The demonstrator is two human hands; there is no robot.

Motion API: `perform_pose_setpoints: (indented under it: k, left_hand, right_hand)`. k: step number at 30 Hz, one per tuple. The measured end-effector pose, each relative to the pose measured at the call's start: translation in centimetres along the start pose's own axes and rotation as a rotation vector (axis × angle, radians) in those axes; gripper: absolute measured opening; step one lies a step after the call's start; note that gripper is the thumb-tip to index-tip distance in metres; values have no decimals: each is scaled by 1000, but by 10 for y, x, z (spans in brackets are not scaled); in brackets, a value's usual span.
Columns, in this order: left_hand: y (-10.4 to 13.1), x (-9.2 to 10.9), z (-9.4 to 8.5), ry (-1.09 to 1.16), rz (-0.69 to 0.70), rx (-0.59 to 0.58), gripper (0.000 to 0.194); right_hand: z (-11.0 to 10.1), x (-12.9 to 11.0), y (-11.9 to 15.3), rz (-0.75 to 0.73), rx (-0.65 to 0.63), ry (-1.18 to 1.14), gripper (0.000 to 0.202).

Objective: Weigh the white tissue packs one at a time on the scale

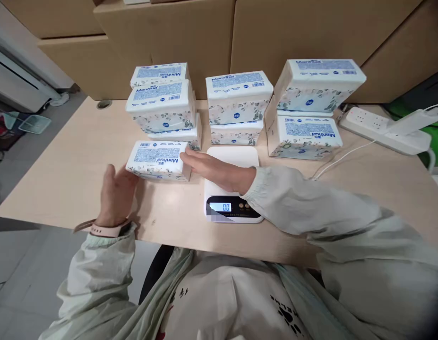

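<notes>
A soft pack of tissues with blue print and a floral border is at the left front of the desk, label upside down to me. My left hand is at its left end, the fingertips partly hidden by the pack. On the right end, my right hand presses with its fingers stretched out, so the pack sits between both hands. Whether it is lifted off the desk I cannot tell. My right wrist crosses above a white digital scale, whose lit display reads 0.0.
Behind stand stacked tissue packs: a left group, a middle stack and a right stack. A white power strip with a cable lies at the right. Cardboard boxes wall off the back of the wooden desk.
</notes>
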State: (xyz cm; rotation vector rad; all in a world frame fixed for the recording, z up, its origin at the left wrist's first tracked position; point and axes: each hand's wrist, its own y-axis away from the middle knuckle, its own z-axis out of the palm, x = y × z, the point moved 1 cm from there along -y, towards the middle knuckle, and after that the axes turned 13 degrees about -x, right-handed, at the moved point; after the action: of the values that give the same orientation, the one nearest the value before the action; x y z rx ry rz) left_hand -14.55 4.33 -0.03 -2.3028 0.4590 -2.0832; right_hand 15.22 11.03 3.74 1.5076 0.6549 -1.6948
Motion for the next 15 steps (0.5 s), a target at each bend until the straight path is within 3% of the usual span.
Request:
perform_pose_setpoints:
  k: [2,4,7,9,12,15]
  left_hand:
    - [5,3,19,32,18,-48,58]
    - [10,19,43,37,23,-33,53]
    - [15,52,75,31,59,-57,55]
    - [12,67,94,29,73,-103,61]
    - [-4,69,117,43,0,-195,63]
    - [-22,58,135,34,-9,-340,64]
  right_hand:
    - [4,-3,-2,71,-3,-11,112]
    - [7,-14,15,35,-8,16,104]
    - [9,-33,65,-112,15,74,77]
    - [8,-37,100,-130,119,109,66]
    - [-1,-30,140,-121,323,140,59]
    - [-14,-12,161,-104,468,147,55]
